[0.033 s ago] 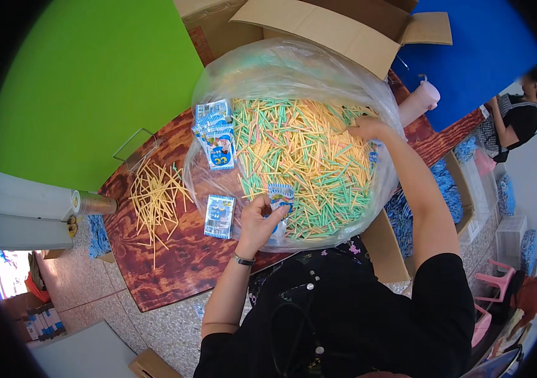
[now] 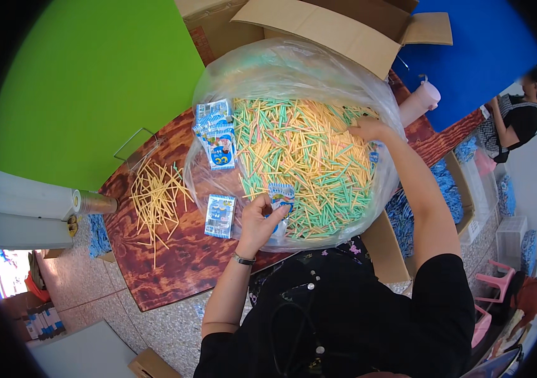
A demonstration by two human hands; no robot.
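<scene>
A large clear plastic bag (image 2: 262, 69) lies opened on the table, full of thin pastel sticks (image 2: 300, 160) in yellow, green and pink. At its near edge my left hand (image 2: 256, 225) pinches a small blue-and-white packet (image 2: 283, 194) between thumb and fingers. My right hand (image 2: 368, 129) reaches into the sticks at the far right of the bag, its fingers bent together; what they grip is hidden. Several similar packets (image 2: 221, 150) overlap on the bag's left side. A single packet (image 2: 219, 216) lies beside my left hand.
Loose yellow sticks (image 2: 155, 198) are heaped on the red-brown table (image 2: 155, 286), near a wire stand (image 2: 135, 148). Behind the bag stands an open cardboard box (image 2: 325, 28). A pink bottle (image 2: 419, 102) is at right, with a box of blue packets (image 2: 441, 195) below. Another person (image 2: 514, 123) works far right.
</scene>
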